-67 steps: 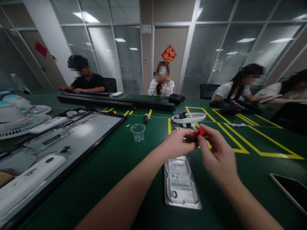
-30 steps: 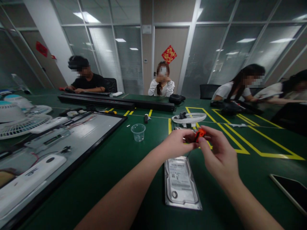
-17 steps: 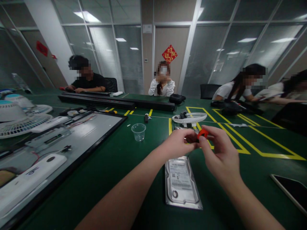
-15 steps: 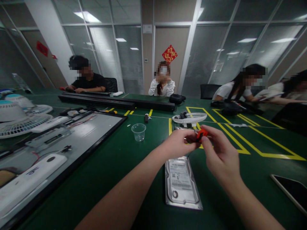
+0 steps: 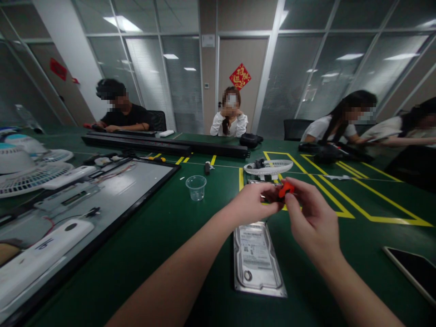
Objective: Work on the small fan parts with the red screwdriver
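My right hand is closed in a pinch on a small red-and-black object, perhaps a screwdriver handle; its full shape is hidden by my fingers. At its left side my left hand is also closed, thumb and fingertips meeting at the object's dark end. Both hands are raised above the table. Below them lies a silver hard drive, label side up, with a round hole near its front edge. A second metal piece partly shows behind my left hand.
A clear plastic cup stands left of my hands. A large dark-framed panel with white parts on it fills the left. Behind the hands is a white fan grille; a phone lies at right. Several people sit around the table.
The red-and-black object has turned slightly between my fingers, showing a smoother red face. Both hands keep nearly the same position, and the hard drive has not moved.
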